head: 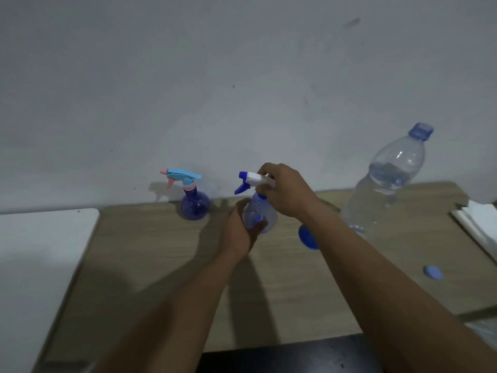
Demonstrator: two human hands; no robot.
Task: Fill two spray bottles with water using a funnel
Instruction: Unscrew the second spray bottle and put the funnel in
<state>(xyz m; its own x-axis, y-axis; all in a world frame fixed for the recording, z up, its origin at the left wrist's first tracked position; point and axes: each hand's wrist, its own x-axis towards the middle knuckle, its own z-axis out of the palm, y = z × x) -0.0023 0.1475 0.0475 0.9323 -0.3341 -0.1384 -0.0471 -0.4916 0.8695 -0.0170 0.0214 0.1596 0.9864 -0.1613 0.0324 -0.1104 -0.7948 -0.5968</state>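
Observation:
A clear spray bottle (pixel 259 211) with a white and blue trigger head (pixel 251 180) stands at the middle of the wooden table (pixel 161 265). My left hand (pixel 239 232) grips its round body from the left. My right hand (pixel 285 192) holds the trigger head from above. A purple spray bottle (pixel 195 205) with a light-blue and pink head stands to the left by the wall. A blue funnel (pixel 308 238) lies on the table, partly hidden behind my right forearm. A large clear water bottle (pixel 382 189) with a blue cap stands at the right.
A small blue cap (pixel 433 272) lies on the table at the right. White folded paper or cloth (pixel 476 224) sits at the far right edge. A white surface (pixel 40 251) adjoins the table on the left. The grey wall runs right behind the bottles.

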